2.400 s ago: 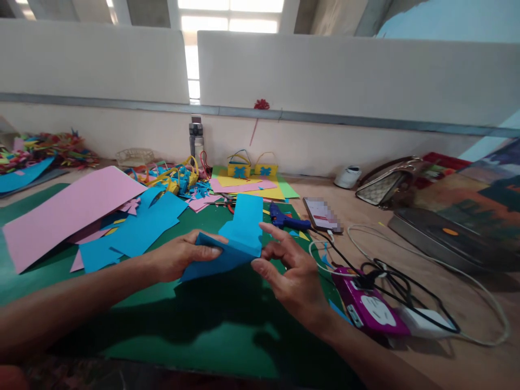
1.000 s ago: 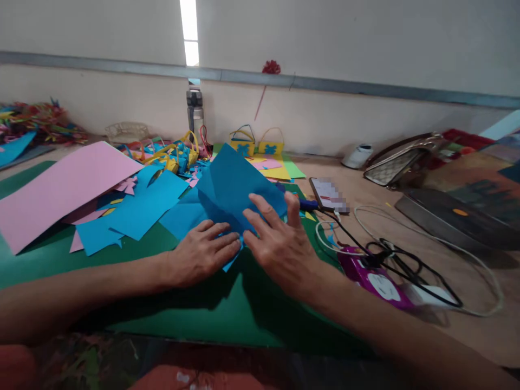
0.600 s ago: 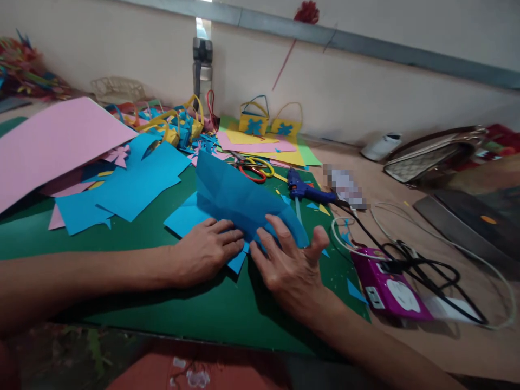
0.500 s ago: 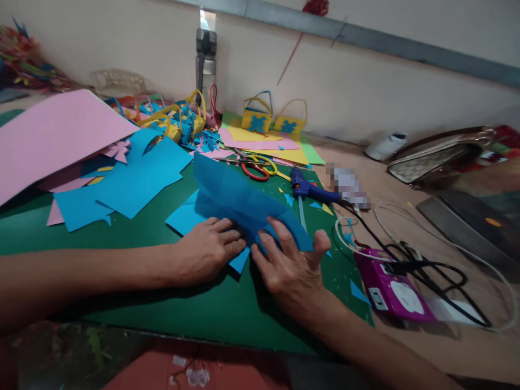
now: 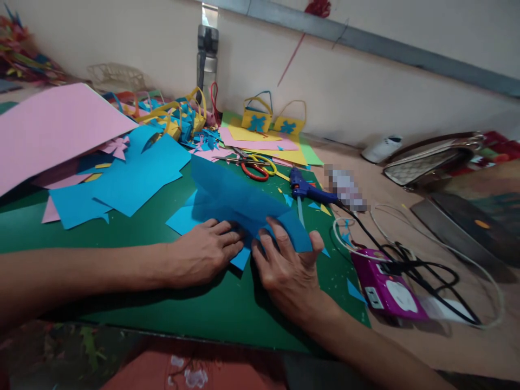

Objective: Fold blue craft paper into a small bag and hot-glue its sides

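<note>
A creased sheet of blue paper stands tilted up over the green board, its fold along the near side. My left hand has its fingers curled together and pressed on the paper's lower edge. Beside it, my right hand grips the same edge with bent fingers, one digit sticking up at the right. Both hands rest low, close to the board. Another flat piece of blue paper shows from under the raised sheet. The fingertips are partly hidden by the paper.
Pink sheet and cut blue paper lie at left. Scissors, a blue glue gun and small yellow paper bags are beyond the hands. A purple power socket box with tangled cables sits at right.
Hardly anything differs. The view has shifted slightly, and the raised blue paper leans at a slightly different angle. Both hands keep their hold on its lower edge.
</note>
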{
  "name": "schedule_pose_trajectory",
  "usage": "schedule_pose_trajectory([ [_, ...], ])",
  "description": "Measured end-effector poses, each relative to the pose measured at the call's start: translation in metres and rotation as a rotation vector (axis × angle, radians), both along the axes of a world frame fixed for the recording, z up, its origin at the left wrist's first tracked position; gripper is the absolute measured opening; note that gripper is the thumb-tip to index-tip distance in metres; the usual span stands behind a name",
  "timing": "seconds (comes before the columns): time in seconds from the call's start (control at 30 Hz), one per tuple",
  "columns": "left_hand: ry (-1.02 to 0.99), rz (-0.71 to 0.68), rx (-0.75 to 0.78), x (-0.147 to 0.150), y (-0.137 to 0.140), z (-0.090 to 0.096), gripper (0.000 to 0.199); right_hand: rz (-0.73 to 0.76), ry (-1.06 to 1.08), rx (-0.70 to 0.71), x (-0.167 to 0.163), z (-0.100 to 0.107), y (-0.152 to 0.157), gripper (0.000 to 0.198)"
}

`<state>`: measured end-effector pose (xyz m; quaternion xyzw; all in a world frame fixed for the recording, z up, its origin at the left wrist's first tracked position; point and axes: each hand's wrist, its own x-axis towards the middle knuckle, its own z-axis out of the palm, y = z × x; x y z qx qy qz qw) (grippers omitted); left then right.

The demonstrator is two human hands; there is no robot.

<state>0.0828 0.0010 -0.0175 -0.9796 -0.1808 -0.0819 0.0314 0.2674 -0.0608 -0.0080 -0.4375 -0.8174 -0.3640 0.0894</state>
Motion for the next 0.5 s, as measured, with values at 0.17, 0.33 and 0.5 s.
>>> schedule_pose_trajectory([
  [0.17, 0.011, -0.004, -0.003, -0.0005, -0.0002, -0.0006, 0.027, -0.001, -0.003, -0.013, -0.0002, 0.0017, -0.0007, 0.026],
  [0.33, 0.024, -0.003, -0.007, -0.0003, -0.0004, -0.0008, 0.027, -0.005, -0.001, 0.001, -0.0007, 0.0008, -0.0004, 0.027],
  [0.5, 0.010, -0.001, -0.007, -0.0005, -0.0007, -0.0018, 0.025, -0.004, -0.001, 0.002, 0.0000, -0.0012, -0.0004, 0.027],
])
